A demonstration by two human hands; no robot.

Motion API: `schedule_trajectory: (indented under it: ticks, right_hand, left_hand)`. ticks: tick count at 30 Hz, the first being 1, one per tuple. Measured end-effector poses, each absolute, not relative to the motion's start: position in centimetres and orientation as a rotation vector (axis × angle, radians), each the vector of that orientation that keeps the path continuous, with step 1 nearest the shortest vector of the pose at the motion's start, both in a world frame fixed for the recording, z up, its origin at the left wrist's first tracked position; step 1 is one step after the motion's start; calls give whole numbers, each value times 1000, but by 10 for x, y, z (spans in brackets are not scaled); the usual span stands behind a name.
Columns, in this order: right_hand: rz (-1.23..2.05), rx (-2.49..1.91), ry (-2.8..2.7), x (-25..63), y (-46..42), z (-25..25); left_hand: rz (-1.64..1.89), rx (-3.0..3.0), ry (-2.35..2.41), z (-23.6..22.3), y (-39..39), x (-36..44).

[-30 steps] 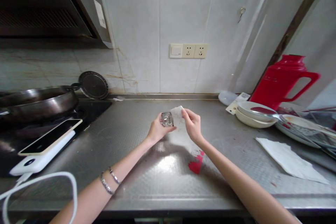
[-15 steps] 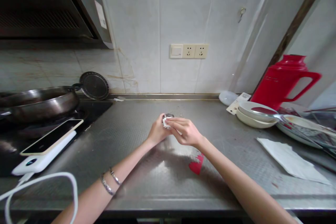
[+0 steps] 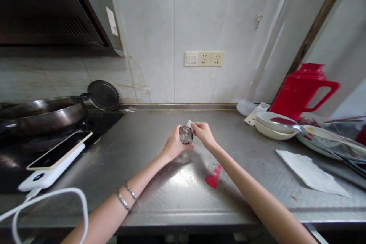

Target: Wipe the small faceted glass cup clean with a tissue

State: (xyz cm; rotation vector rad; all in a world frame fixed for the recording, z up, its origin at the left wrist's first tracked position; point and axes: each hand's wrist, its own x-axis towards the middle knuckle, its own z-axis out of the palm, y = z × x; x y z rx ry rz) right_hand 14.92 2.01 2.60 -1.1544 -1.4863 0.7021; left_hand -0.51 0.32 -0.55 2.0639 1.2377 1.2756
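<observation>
My left hand (image 3: 173, 144) is wrapped round a small, dark, see-through round glass (image 3: 186, 135), its round end turned toward me and showing bright reflections. My right hand (image 3: 203, 133) pinches a bit of white tissue (image 3: 189, 124) against the glass's upper right rim. Both hands are above the middle of the steel counter (image 3: 148, 194). Below them, a red heart-shaped patch with a ragged top (image 3: 213, 177) shows on the metal.
To the left, a pan (image 3: 45, 112) sits on the black stove, near a phone (image 3: 60, 150) on a white power bank (image 3: 40, 179) with a cable. On the right are a folded white napkin (image 3: 310, 173), stacked bowls (image 3: 274, 131) and a red thermos (image 3: 300, 91).
The glass has turned so its round end faces me. My right hand has shifted from in front of it to its upper right edge, with the tissue.
</observation>
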Motion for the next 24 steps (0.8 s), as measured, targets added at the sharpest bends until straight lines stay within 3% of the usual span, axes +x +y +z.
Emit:
schedule_trajectory:
  ticks: [6, 12, 24]
  right_hand:
    - [724, -1145, -1437, 132, 21, 25]
    - [672, -1136, -1391, 120, 17, 32]
    - [338, -1134, -1400, 98, -22, 42]
  left_hand:
    - [1190, 2016, 1202, -7, 6, -5]
    - [1341, 1828, 1094, -4, 9, 0]
    - [1369, 1331, 1027, 7, 11, 16]
